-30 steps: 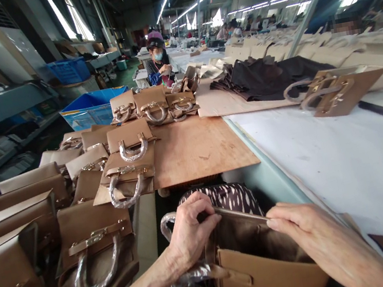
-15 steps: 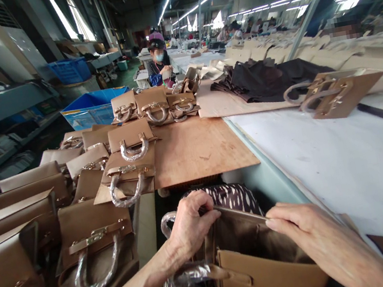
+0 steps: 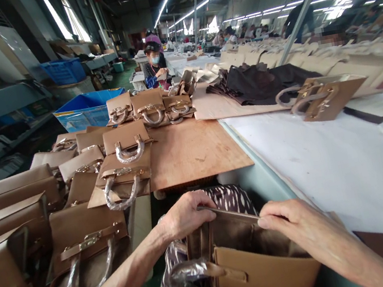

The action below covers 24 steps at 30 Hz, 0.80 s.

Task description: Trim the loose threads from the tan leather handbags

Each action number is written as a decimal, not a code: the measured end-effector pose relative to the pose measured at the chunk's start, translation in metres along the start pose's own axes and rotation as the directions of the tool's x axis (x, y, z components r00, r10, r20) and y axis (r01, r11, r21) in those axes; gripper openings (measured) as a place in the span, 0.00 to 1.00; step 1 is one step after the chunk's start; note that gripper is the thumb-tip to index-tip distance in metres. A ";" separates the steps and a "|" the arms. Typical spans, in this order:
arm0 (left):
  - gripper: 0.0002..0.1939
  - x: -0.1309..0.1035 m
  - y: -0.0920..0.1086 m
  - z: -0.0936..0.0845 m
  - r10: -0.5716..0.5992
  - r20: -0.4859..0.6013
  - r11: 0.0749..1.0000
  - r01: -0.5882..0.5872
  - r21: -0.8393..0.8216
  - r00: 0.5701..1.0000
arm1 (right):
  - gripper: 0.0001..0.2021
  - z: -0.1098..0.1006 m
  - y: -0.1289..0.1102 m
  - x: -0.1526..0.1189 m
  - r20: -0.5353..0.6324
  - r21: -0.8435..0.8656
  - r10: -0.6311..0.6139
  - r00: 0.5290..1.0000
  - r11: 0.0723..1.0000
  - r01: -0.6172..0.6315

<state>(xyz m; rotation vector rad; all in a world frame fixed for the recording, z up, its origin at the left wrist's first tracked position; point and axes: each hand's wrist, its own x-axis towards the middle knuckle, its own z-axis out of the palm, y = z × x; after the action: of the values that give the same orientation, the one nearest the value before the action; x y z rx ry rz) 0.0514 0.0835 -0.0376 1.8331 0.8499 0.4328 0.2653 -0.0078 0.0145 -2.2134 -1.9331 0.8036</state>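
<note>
"What is sitting on your left?"

"Tan, flat-sided handbags with plastic-wrapped curved handles (image 3: 88,241) are crowding my nine-to-eleven o'clock."

"And your hands?"

"Just left of twelve, my left hand (image 3: 185,216) is pinching the thin, straight, brown rim (image 3: 231,214) of an open, tan, leather-look handbag (image 3: 266,271). The bag is lying close in at twelve to one, its wrapped handle pointing toward eleven. At one, my right hand (image 3: 293,217) is gripping the rim's other end."

"How are you doing it well?"

"As I judge it, by pulling evenly, pressing thumbs against fingers, and avoiding any twist that might be creasing the edge."

"What are you missing?"

"My left fingertips are partly hiding, and so are my right fingers, curling behind the rim. Shadow is swallowing the brown lining, and the picture's lower edge is cutting off the bag's base. Toward two, the white-topped table (image 3: 291,160) is running out of view."
</note>
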 end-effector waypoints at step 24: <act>0.09 -0.017 0.009 0.008 -0.137 0.059 0.988 0.140 -0.063 0.989 | 0.12 0.012 -0.021 0.039 0.208 0.239 -0.275 0.939 0.945 0.224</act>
<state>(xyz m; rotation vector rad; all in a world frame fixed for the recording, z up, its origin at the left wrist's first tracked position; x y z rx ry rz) 0.0483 0.0643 -0.0313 1.7045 0.9086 0.3182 0.2433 0.0304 0.0005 -1.7718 -2.0638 1.2152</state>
